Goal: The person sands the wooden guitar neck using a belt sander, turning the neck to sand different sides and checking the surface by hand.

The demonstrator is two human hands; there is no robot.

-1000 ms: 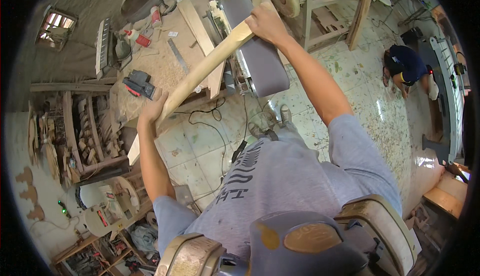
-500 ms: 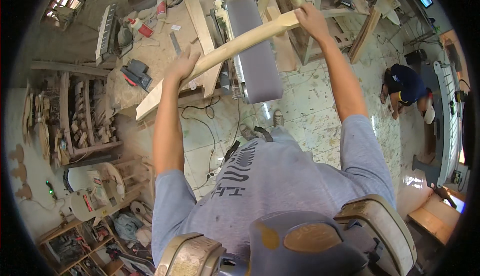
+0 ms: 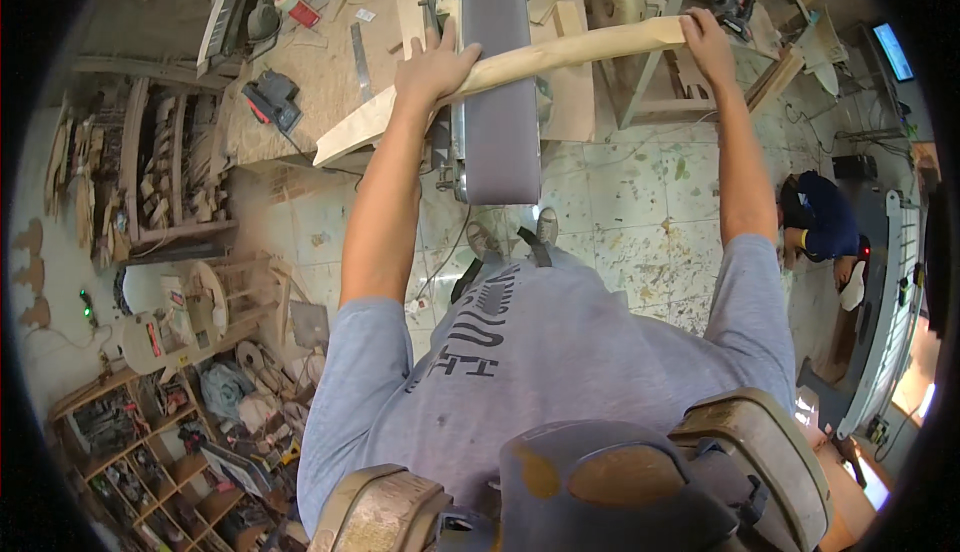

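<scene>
A long, slightly curved wooden piece [image 3: 580, 50] lies across the grey belt of a belt sander [image 3: 500, 147]. Its left end widens into a pale, notched tip beyond my left wrist. My left hand [image 3: 435, 70] rests on the wood just left of the belt, fingers spread and stretched away from me. At the far right end of the piece, my right hand [image 3: 708, 44] is closed around the wood. The underside of the wood, where it meets the belt, is hidden.
A dusty workbench [image 3: 330, 72] at the left carries a black-and-red power tool [image 3: 271, 100] and a glue bottle [image 3: 296, 9]. A wooden frame [image 3: 650, 52] stands right of the sander. Cables lie on the tiled floor. A person [image 3: 820, 217] crouches at the right.
The wooden piece has shifted right and lies closer to level across the belt. Both hands have moved right with it, and the left fingers are now spread wider. The whole view has turned slightly.
</scene>
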